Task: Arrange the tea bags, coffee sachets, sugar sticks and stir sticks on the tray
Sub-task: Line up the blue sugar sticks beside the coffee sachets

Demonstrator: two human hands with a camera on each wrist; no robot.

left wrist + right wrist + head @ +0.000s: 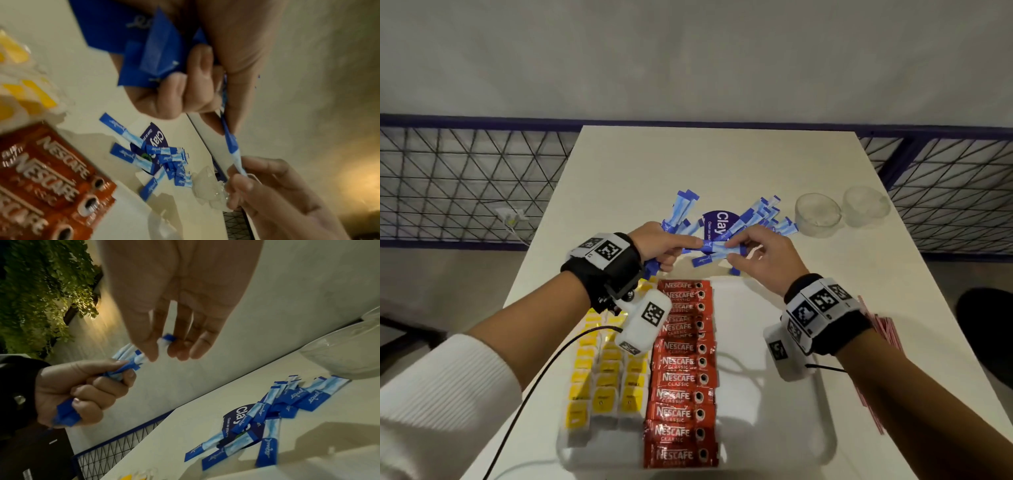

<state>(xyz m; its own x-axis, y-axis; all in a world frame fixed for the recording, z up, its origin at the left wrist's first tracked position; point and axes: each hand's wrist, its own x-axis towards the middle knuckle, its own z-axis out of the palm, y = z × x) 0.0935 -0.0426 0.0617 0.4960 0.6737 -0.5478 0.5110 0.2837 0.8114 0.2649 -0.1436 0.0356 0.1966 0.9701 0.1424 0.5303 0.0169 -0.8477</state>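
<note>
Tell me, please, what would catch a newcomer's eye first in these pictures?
Probably the red coffee sachets, overlapped in one long column down the middle of the white tray, with yellow tea bags in rows beside them. Just beyond the tray, the left hand grips a bundle of blue sugar sticks while the right hand pinches its other end, above loose sticks scattered on the table.

**Room and furnishings**

Plain pale grey wall (688, 54). Black wire-mesh railing with dark blue frame (465, 185) behind. White rectangular table (715, 164), far end against the railing. Grey floor (431, 274). Hanging green foliage wall (37, 288), lit warm from below.
</note>
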